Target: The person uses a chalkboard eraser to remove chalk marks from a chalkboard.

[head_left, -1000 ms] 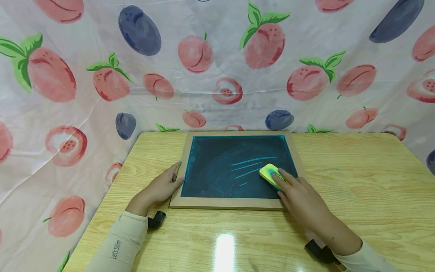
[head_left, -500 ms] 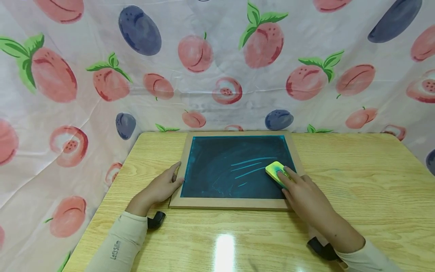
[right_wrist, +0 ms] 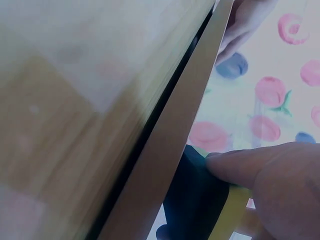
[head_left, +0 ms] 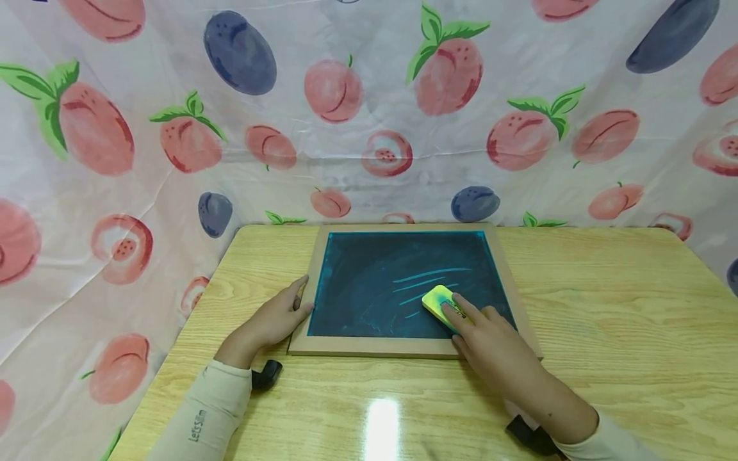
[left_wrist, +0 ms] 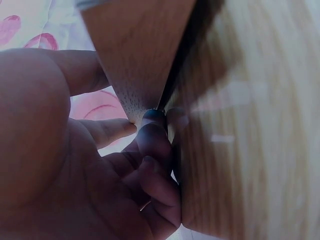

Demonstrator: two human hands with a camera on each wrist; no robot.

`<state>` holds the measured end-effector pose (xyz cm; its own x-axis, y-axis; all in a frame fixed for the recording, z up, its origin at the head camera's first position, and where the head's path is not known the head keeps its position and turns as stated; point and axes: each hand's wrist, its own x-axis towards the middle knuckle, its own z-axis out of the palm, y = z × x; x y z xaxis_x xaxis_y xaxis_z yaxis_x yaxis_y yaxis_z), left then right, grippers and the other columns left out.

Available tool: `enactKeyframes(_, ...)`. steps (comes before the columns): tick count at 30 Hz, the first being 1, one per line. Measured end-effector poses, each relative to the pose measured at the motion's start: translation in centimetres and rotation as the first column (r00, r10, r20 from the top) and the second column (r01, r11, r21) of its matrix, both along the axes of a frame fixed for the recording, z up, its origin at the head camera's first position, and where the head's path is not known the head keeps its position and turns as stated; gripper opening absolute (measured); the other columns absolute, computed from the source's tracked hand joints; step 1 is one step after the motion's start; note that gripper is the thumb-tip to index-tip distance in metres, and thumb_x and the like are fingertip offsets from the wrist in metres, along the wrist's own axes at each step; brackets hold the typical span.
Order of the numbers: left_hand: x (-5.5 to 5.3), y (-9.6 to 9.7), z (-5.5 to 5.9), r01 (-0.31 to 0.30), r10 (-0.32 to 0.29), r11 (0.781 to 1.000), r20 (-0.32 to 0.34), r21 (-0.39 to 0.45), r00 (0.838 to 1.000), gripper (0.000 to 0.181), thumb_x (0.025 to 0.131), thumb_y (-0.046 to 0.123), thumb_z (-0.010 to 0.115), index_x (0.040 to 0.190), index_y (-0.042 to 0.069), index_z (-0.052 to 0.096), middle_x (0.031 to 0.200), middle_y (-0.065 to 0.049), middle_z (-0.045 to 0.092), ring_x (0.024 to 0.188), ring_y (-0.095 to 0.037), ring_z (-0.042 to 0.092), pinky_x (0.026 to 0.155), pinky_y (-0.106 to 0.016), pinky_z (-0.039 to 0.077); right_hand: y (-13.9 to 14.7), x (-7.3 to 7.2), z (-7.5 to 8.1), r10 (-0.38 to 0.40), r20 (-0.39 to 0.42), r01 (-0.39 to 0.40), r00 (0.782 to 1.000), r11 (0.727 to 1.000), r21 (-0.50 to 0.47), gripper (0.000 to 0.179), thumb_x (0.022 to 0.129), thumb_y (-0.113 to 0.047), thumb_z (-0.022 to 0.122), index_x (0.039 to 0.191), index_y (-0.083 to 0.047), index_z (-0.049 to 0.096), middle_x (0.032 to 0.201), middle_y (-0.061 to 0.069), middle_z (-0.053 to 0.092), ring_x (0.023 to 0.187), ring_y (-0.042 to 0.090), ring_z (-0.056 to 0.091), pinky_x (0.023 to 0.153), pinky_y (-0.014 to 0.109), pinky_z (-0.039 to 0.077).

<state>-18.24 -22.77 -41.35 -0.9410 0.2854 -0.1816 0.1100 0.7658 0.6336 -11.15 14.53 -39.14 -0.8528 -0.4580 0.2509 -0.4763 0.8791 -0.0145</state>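
A small blackboard (head_left: 357, 269) in a pale wooden frame (head_left: 375, 346) lies on the table. Several blue chalk strokes (head_left: 423, 276) slant across its right half. My right hand (head_left: 498, 346) grips a yellow-topped eraser (head_left: 437, 296) over these strokes, near the lower right of the board; in the right wrist view the dark underside of the eraser (right_wrist: 195, 195) shows beside the frame edge. At the board's left side, my left hand (head_left: 271, 317) holds the frame. The left wrist view shows its fingers (left_wrist: 152, 140) bent under the frame's side (left_wrist: 142, 50).
The wooden table (head_left: 605, 307) extends around the board, with a light glare near its front. A fruit-print cloth (head_left: 438, 160) hangs close behind the table and along its left side. Black wrist mounts (head_left: 267, 375) stick out below both forearms.
The right hand first slid the eraser slightly right and up, then back left and down across the board, past its earlier position. The left hand has stayed at the frame.
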Motion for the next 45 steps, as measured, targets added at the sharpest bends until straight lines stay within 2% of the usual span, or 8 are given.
enactKeyframes(6, 0.0, 0.0, 0.1, -0.004, 0.004, 1.0, 0.005, 0.005, 1.0, 0.065, 0.097, 0.038, 0.043, 0.15, 0.019, 0.012, 0.129, -0.012, 0.047, 0.121, -0.025, 0.045, 0.098, -0.047, 0.037, -2.0, 0.6, 0.4, 0.039, 0.011, -0.04, 0.999, 0.999, 0.024, 0.049, 0.083, -0.023, 0.068, 0.13, -0.021, 0.052, 0.137, 0.008, 0.048, 0.073, 0.017, 0.048, 0.06, 0.026, 0.043)
enactKeyframes(13, -0.2, 0.0, 0.0, -0.007, 0.006, 0.999, -0.008, -0.033, 1.0, 0.064, 0.096, 0.038, 0.044, 0.149, 0.019, 0.012, 0.099, -0.007, 0.052, 0.099, -0.019, 0.05, 0.085, -0.038, 0.039, -3.6, 1.1, 0.4, 0.074, 0.035, -0.077, 0.997, 0.995, 0.061, 0.05, 0.084, -0.022, 0.067, 0.131, -0.023, 0.051, 0.138, 0.006, 0.047, 0.077, 0.018, 0.05, 0.065, 0.028, 0.046)
enactKeyframes(17, -0.3, 0.0, 0.0, -0.018, 0.018, 0.999, 0.002, -0.047, 1.0, 0.064, 0.097, 0.037, 0.044, 0.149, 0.019, 0.013, 0.082, -0.006, 0.046, 0.076, -0.018, 0.048, 0.073, -0.035, 0.036, -3.9, 1.2, 0.3, 0.07, 0.042, -0.072, 0.997, 0.996, 0.06, 0.051, 0.084, -0.025, 0.067, 0.133, -0.024, 0.05, 0.139, 0.005, 0.046, 0.075, 0.016, 0.049, 0.063, 0.026, 0.045)
enactKeyframes(27, -0.3, 0.0, 0.1, -0.02, 0.021, 0.999, 0.007, -0.048, 1.0, 0.064, 0.097, 0.037, 0.044, 0.149, 0.02, 0.013, 0.079, -0.004, 0.044, 0.067, -0.017, 0.043, 0.069, -0.033, 0.035, -3.6, 1.0, 0.4, 0.039, 0.098, -0.039, 0.994, 0.999, -0.002, 0.054, 0.083, -0.022, 0.069, 0.133, -0.024, 0.051, 0.141, 0.005, 0.044, 0.085, 0.018, 0.054, 0.068, 0.029, 0.049)
enactKeyframes(30, -0.3, 0.0, 0.2, -0.014, 0.014, 0.999, 0.01, -0.036, 1.0, 0.064, 0.097, 0.038, 0.044, 0.149, 0.02, 0.012, 0.082, -0.006, 0.045, 0.074, -0.017, 0.046, 0.072, -0.034, 0.036, -3.2, 0.8, 0.4, 0.024, 0.101, -0.021, 0.995, 0.999, -0.024, 0.054, 0.082, -0.02, 0.07, 0.132, -0.024, 0.051, 0.14, 0.006, 0.044, 0.087, 0.021, 0.055, 0.071, 0.032, 0.05)
enactKeyframes(36, -0.1, 0.1, 0.4, -0.001, 0.001, 1.0, 0.003, -0.006, 1.0, 0.065, 0.097, 0.038, 0.043, 0.15, 0.019, 0.011, 0.117, -0.012, 0.051, 0.112, -0.023, 0.05, 0.092, -0.043, 0.039, -1.9, 0.1, 0.5, -0.007, 0.091, 0.009, 0.996, 1.0, -0.021, 0.051, 0.082, -0.021, 0.07, 0.129, -0.023, 0.053, 0.14, 0.008, 0.045, 0.081, 0.021, 0.055, 0.067, 0.03, 0.048)
enactKeyframes(40, -0.1, 0.0, 0.3, -0.001, 0.001, 1.0, 0.006, 0.012, 1.0, 0.065, 0.097, 0.038, 0.043, 0.15, 0.018, 0.011, 0.139, -0.014, 0.041, 0.127, -0.029, 0.042, 0.101, -0.049, 0.035, -0.8, -0.5, 0.5, -0.035, 0.103, 0.039, 0.994, 0.998, -0.039, 0.052, 0.081, -0.021, 0.071, 0.13, -0.02, 0.053, 0.139, 0.01, 0.045, 0.087, 0.027, 0.058, 0.074, 0.039, 0.051)
enactKeyframes(45, 0.0, -0.1, 0.3, -0.002, 0.002, 1.0, 0.012, 0.027, 1.0, 0.065, 0.097, 0.038, 0.044, 0.15, 0.019, 0.012, 0.146, -0.013, 0.033, 0.131, -0.03, 0.038, 0.104, -0.05, 0.032, 0.9, -1.3, 0.7, -0.044, 0.092, 0.05, 0.995, 0.997, -0.061, 0.052, 0.081, -0.018, 0.07, 0.13, -0.014, 0.052, 0.137, 0.015, 0.045, 0.095, 0.034, 0.059, 0.078, 0.047, 0.05)
